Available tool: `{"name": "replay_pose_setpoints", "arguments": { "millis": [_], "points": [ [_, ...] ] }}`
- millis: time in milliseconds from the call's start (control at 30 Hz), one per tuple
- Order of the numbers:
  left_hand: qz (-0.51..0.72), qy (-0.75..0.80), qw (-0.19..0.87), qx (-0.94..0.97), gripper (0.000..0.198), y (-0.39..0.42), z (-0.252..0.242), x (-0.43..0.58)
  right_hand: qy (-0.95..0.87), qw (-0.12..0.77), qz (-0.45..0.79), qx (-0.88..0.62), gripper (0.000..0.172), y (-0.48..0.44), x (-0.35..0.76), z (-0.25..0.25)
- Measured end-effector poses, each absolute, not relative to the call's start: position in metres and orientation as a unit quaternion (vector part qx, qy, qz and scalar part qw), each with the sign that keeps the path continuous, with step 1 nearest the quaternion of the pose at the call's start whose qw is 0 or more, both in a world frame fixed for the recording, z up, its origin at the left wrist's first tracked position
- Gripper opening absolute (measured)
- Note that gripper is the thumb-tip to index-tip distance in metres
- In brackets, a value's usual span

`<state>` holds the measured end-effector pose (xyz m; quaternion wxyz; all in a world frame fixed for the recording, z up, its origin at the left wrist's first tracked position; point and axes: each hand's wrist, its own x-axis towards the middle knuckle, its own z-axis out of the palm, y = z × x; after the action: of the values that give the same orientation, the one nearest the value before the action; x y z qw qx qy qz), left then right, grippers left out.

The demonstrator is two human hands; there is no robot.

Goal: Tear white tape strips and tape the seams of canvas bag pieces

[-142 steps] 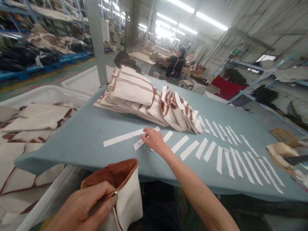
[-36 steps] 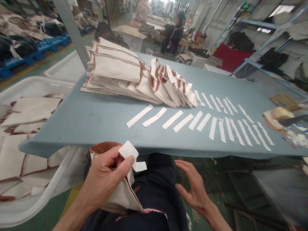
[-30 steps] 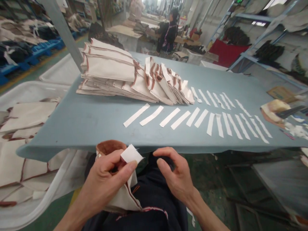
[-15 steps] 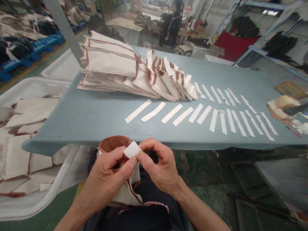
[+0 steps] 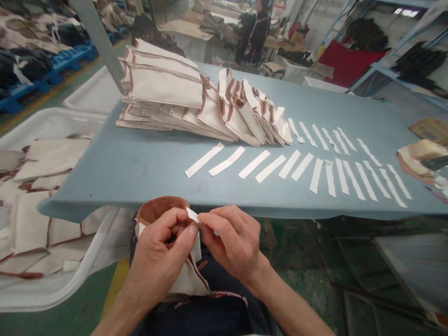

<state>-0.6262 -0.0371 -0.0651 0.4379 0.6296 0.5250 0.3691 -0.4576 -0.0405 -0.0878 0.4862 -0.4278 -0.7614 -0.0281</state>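
On my lap a cream cloth bag (image 5: pixel 182 283) with a brown inside stands partly open at the table's front edge. My left hand (image 5: pixel 164 242) is closed on the bag's rim, thumb and forefinger pinching it where a white strip (image 5: pixel 192 215) lies over the edge. Thumb and fingers of my right hand (image 5: pixel 231 238) pinch the same strip from the right. The strip's upper end shows between the two hands, and part of it hangs below them. My fingers hide most of the bag's rim.
White strips (image 5: pixel 254 164) lie in two rows on the blue-green table (image 5: pixel 140 172). Behind them is a pile of cream bags (image 5: pixel 168 86), some with strips on them. A white bin (image 5: pixel 87 261) of bags stands at left. A person (image 5: pixel 254 35) is at the back.
The white strip between my hands has folded over and shows less of its face. My right hand has turned, its fingers closing nearer the bag's rim. The view has shifted slightly.
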Motion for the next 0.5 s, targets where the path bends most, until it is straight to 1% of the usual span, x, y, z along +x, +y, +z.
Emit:
{"name": "replay_pose_setpoints", "arguments": {
  "millis": [200, 267, 400, 500],
  "points": [
    [0.393, 0.560, 0.417, 0.599, 0.020, -0.045, -0.071, -0.628, -0.779, 0.484, -0.042, -0.396, 0.012, -0.042, -0.458, -0.085],
    [0.392, 0.558, 0.429, 0.592, 0.020, -0.046, -0.072, -0.630, -0.788, 0.477, -0.033, -0.388, 0.012, -0.042, -0.457, -0.084],
    [0.378, 0.517, 0.494, 0.588, 0.020, -0.044, -0.075, -0.637, -0.804, 0.462, 0.000, -0.375, 0.023, -0.044, -0.453, -0.079],
    [0.396, 0.521, 0.505, 0.563, 0.024, -0.041, -0.076, -0.636, -0.807, 0.457, 0.011, -0.374, 0.028, -0.046, -0.451, -0.076]
  ]
}}
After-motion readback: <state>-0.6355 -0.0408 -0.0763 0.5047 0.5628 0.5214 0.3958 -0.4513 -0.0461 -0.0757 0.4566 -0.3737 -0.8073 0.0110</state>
